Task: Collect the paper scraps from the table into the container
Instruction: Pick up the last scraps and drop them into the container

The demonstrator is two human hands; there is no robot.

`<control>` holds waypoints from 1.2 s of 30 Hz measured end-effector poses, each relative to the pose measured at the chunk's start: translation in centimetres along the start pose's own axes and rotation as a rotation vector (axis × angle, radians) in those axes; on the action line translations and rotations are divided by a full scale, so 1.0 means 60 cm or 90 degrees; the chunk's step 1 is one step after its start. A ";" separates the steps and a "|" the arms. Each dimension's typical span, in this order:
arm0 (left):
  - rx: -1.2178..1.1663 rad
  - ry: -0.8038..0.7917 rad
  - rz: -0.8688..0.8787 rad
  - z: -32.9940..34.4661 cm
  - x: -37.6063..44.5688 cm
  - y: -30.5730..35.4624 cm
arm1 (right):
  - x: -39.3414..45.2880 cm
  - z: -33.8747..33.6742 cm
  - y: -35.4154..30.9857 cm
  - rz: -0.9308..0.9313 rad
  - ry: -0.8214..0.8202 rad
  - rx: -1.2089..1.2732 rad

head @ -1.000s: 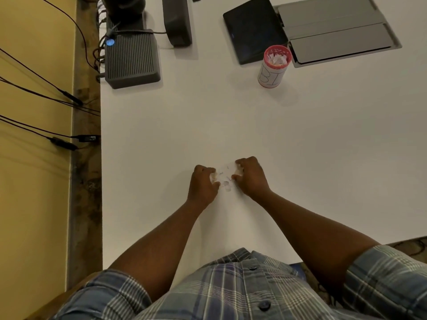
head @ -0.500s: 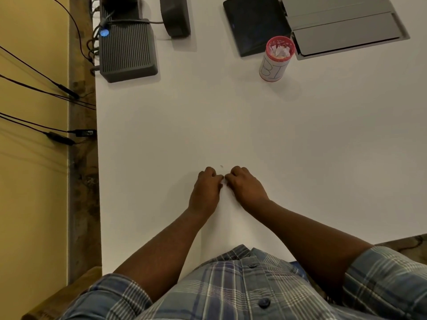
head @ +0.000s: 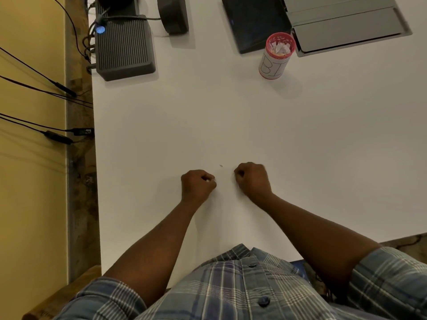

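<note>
My left hand point(head: 197, 184) is a closed fist on the white table point(head: 231, 123), with a bit of white paper scrap point(head: 209, 180) showing at its fingertips. My right hand point(head: 251, 179) is also fisted, a short gap to the right; whether it holds scraps is hidden. A tiny speck point(head: 221, 165) lies on the table between and just beyond the hands. The container point(head: 276, 56), a pink-rimmed cup with marker writing, stands far back right with white scraps inside.
A dark ribbed box point(head: 124, 47) with a blue light and cables sits at the back left. A dark tablet point(head: 254, 21) and a grey folded cover point(head: 346, 26) lie behind the cup. The table's left edge borders a yellow wall with cables.
The scraps lay between my fingertips a second ago. Both hands then closed over them and have now drawn apart as fists.
</note>
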State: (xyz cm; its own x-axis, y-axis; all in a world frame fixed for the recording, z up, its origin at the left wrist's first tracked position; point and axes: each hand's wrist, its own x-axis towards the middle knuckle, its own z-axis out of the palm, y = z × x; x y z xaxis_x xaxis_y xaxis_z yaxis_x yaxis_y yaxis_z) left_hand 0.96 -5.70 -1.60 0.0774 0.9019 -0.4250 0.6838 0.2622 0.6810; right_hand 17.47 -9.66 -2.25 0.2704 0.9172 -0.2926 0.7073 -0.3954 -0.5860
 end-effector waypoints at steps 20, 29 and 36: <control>-0.639 -0.189 -0.138 -0.053 0.190 0.230 | 0.254 -0.293 -0.042 0.269 0.067 0.969; -0.509 -0.149 -0.021 -0.005 0.305 0.429 | 0.393 -0.374 -0.040 0.186 0.186 0.687; -0.118 -0.013 0.167 0.073 0.386 0.517 | 0.465 -0.347 -0.012 0.140 0.248 0.082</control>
State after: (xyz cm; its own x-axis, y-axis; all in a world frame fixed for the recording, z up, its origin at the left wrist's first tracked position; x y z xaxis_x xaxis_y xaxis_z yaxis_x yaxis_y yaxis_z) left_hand 27.12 21.85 7.07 0.2489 0.9405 -0.2314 0.4945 0.0820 0.8653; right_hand 38.14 17.24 5.75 0.6468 0.7516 -0.1295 0.5259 -0.5625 -0.6380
